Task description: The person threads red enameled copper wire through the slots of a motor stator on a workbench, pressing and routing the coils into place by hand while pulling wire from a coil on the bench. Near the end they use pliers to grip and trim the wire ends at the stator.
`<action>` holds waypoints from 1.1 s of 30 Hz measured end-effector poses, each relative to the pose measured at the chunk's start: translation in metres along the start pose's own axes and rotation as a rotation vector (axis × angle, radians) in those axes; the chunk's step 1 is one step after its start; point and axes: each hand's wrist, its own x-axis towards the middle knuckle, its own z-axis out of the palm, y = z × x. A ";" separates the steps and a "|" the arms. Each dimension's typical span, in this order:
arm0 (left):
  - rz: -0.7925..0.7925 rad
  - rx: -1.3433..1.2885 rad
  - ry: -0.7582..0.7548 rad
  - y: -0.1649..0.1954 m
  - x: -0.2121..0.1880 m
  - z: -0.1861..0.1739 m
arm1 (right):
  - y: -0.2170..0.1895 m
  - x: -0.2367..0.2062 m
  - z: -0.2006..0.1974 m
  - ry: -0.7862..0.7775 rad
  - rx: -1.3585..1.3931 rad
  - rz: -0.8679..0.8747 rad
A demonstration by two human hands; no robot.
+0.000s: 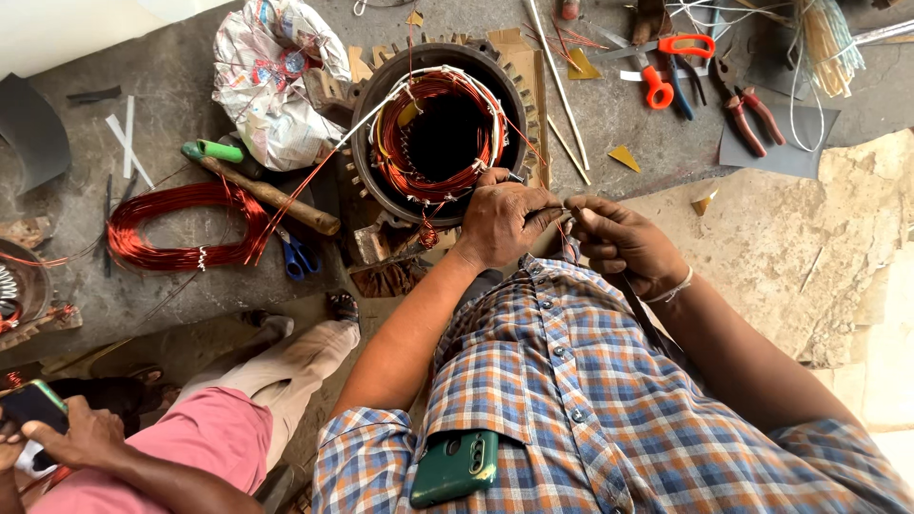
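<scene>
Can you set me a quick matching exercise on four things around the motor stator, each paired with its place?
Things:
1. Round metal motor stator with copper windings
2. Loose coil of red copper wire
3. Orange-handled scissors
4. Green phone

Places:
A. In the checked shirt's chest pocket
B. On the floor, far left of the stator
C. Just above the left hand
D. Top right, among the hand tools

Pairs: 1-C, 2-B, 3-D, 4-A
</scene>
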 end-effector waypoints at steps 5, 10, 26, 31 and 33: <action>0.005 0.010 -0.013 -0.002 -0.002 -0.001 | -0.005 -0.013 0.001 0.193 -0.114 -0.040; 0.042 -0.117 0.017 -0.007 -0.004 -0.005 | 0.003 -0.014 0.020 0.074 -0.229 -0.188; 0.037 -0.362 -0.153 -0.036 -0.002 -0.008 | -0.015 0.004 0.051 -0.072 -1.102 -0.351; 0.047 -0.424 -0.108 -0.041 -0.003 -0.003 | -0.017 -0.003 0.050 -0.097 -1.015 -0.467; 0.054 -0.453 -0.083 -0.042 -0.003 -0.001 | -0.016 -0.009 0.052 -0.018 -1.013 -0.555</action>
